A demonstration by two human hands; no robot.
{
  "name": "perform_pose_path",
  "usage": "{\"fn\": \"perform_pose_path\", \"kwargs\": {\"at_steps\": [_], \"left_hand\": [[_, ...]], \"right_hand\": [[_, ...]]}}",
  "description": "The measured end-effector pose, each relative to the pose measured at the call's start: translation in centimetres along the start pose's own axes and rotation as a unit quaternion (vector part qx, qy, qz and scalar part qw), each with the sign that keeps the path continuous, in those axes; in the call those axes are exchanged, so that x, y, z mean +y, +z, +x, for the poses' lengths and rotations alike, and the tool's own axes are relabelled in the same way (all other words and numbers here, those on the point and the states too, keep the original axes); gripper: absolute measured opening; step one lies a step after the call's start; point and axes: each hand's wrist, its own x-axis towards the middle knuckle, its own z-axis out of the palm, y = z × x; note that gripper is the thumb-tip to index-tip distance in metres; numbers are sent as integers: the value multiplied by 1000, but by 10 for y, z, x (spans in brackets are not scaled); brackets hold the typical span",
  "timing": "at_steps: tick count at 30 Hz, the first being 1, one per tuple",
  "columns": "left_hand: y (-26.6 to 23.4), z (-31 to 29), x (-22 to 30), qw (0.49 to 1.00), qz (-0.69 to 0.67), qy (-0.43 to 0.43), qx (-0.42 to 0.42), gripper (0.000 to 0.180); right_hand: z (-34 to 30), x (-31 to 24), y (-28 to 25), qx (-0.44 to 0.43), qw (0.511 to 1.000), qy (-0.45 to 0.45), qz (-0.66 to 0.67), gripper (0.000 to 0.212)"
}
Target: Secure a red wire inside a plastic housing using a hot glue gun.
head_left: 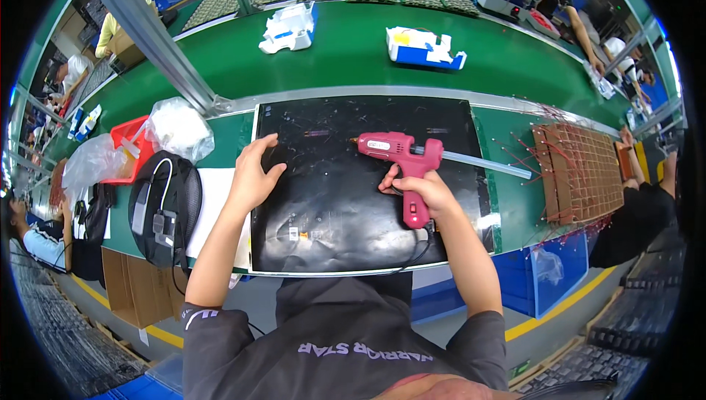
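Observation:
My right hand [423, 190] is wrapped round the handle of a dark pink hot glue gun [390, 147], its nozzle facing left. A clear glue stick [485, 163] sticks out of the gun's back end, and a cable runs down from the handle's base. Over the left part of a black work mat [331, 201], my left hand [256, 173] has its fingers apart and nothing in them. The gun is above the same mat. Small labels and scuffs mark the mat's surface.
Left of the mat are a black mesh bag [165, 209] with cables, a red bin [132, 146] and plastic bags [180, 131]. On the right stands a cardboard grid box [581, 172] with red wires. Two white-and-blue housings [290, 29] lie on the green belt [338, 51]. Other people work nearby.

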Motion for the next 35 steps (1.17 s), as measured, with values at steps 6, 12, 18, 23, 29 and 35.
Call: {"fn": "perform_pose_path", "kwargs": {"at_steps": [6,12,18,23,29,35], "left_hand": [[7,25,17,993,57,102,-9,41],[51,126,54,994,-60,67,-60,20],[120,233,57,957,45,284,38,28],[142,282,62,961,114,234,-92,36],[139,276,49,973,79,202,-79,29],[78,219,55,978,-10,171,120,25]], "right_hand": [[0,-3,2,-2,1000,4,-3,17],[-3,-3,-2,6,1000,5,2,17],[2,-2,0,-8,1000,6,11,17],[1,-1,0,-15,1000,6,9,17],[0,0,-3,-15,1000,1,13,17],[4,3,-8,-9,1000,0,11,19]]}}
